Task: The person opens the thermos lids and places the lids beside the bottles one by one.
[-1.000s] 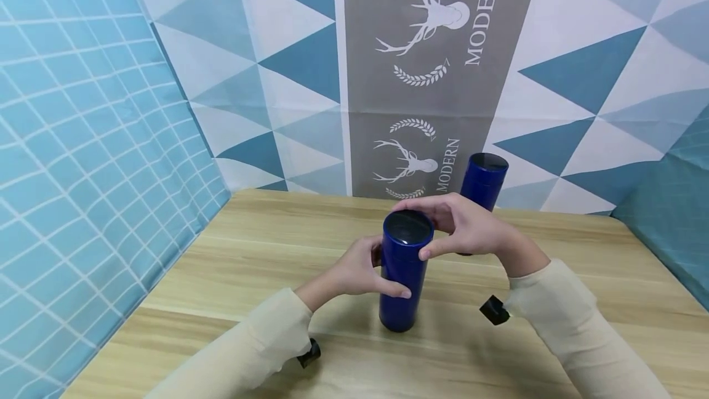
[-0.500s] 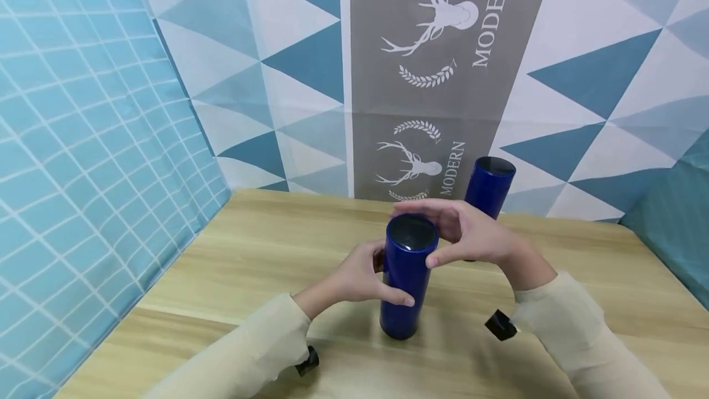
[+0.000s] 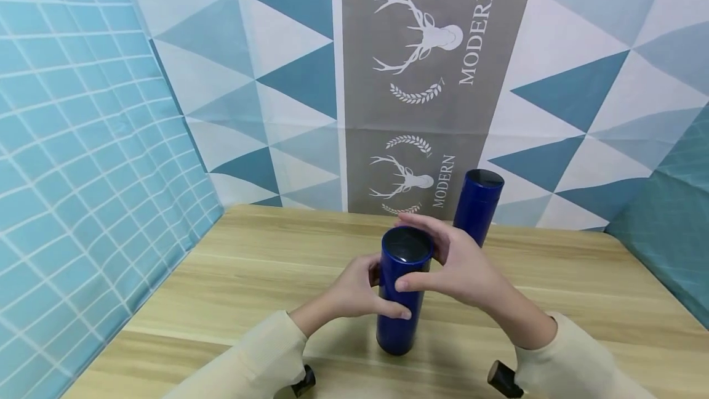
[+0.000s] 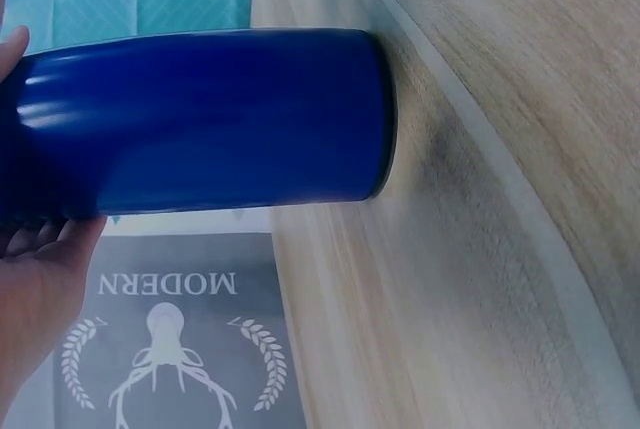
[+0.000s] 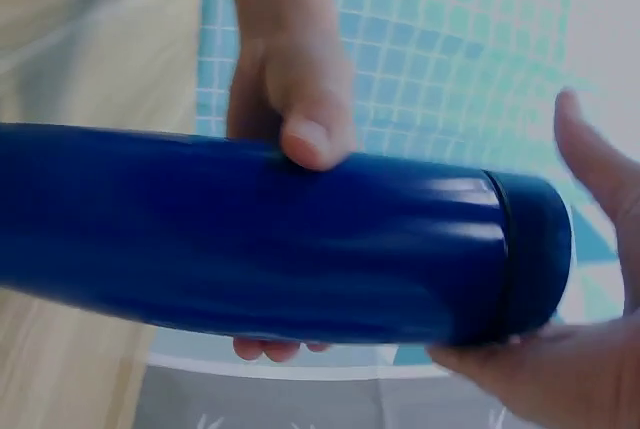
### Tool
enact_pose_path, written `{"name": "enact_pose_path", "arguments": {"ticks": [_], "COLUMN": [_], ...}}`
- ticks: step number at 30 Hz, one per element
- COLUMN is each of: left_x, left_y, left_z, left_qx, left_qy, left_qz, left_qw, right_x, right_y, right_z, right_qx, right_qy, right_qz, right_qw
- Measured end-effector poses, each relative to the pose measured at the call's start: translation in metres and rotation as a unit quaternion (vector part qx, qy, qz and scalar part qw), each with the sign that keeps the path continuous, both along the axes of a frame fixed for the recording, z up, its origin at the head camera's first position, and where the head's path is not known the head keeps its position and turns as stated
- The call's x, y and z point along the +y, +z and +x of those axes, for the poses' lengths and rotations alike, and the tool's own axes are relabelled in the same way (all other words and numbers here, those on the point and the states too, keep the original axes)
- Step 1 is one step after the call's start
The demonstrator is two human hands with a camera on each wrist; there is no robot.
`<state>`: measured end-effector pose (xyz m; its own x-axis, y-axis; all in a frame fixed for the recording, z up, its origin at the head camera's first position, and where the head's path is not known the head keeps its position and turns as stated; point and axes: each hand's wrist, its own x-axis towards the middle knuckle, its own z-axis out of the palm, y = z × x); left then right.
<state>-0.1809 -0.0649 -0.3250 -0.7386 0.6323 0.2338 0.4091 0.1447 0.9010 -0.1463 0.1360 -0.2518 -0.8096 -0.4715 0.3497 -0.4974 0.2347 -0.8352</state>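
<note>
A blue thermos bottle (image 3: 397,331) with a glossy black top stands upright before me, its base close over the table in the left wrist view. My left hand (image 3: 354,291) grips it around the middle. In the right wrist view, the left thumb lies on one side of the bottle and fingertips show at the other. My right hand (image 3: 460,263) is spread around the blue lid (image 5: 540,254). Its fingers touch the far side, while the thumb (image 5: 575,124) stands apart from the lid. Behind the right hand rises a second blue thermos bottle (image 3: 477,205), its lower part hidden.
The wooden table (image 3: 266,251) ends at a patterned cloth wall (image 3: 299,109) at the back. A blue gridded cloth (image 3: 83,140) hangs on the left, and a teal cloth (image 3: 670,214) on the right. Dark camera pieces (image 3: 504,379) sit at both cuffs.
My right wrist has turned and come lower and nearer, and the thumb has shifted left and down across the bottle's front. The left hand keeps its grip. The head view has tilted slightly upward.
</note>
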Motion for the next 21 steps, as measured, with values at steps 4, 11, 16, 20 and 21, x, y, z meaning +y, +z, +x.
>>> {"name": "enact_pose_path", "arguments": {"ticks": [4, 11, 16, 20, 21], "left_x": [-0.001, -0.001, 0.000, 0.000, 0.000], "left_y": [0.000, 0.000, 0.002, 0.002, 0.002], "left_z": [0.000, -0.002, -0.005, -0.006, -0.005], "left_qx": [-0.004, -0.001, 0.008, -0.002, -0.006], "left_qy": [0.000, -0.003, 0.000, -0.005, -0.006], "left_qz": [0.000, -0.003, -0.005, -0.003, -0.004], "left_qw": [1.0000, 1.0000, 1.0000, 1.0000, 1.0000], "right_x": [-0.008, -0.003, 0.001, 0.005, 0.006], "right_y": [-0.001, -0.006, -0.004, -0.004, -0.005], "right_z": [0.003, -0.005, -0.014, -0.018, -0.019], "right_qx": [0.013, 0.019, 0.010, -0.013, -0.019], "right_qy": [-0.053, -0.029, 0.004, 0.028, 0.033], "right_qz": [0.011, -0.002, -0.012, -0.012, -0.011], "right_qw": [0.998, 0.999, 1.000, 0.999, 0.999]}}
